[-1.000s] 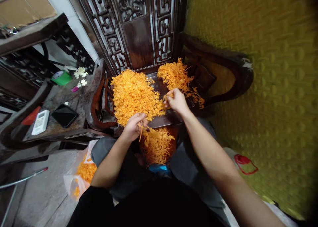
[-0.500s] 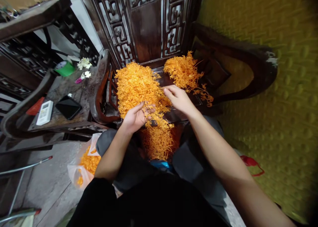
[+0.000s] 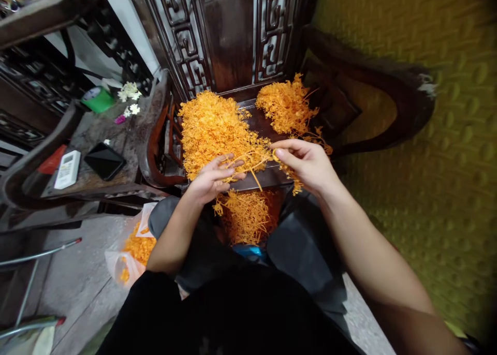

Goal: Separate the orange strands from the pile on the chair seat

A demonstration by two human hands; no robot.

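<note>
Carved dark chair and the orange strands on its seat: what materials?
Carved dark chair: looks like hardwood with glossy dark varnish; fretwork and grain show. Orange strands: thin, branching dried fibres, matte, probably plant or fungus; can't tell which. Both hands, left hand and right hand, pinch some.

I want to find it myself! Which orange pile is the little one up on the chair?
Find the dark carved wooden chair. Two heaps of orange strands sit on its seat; the smaller pile is on the right, just beyond the right hand. It looks looser and stringier than the bigger pile.
</note>
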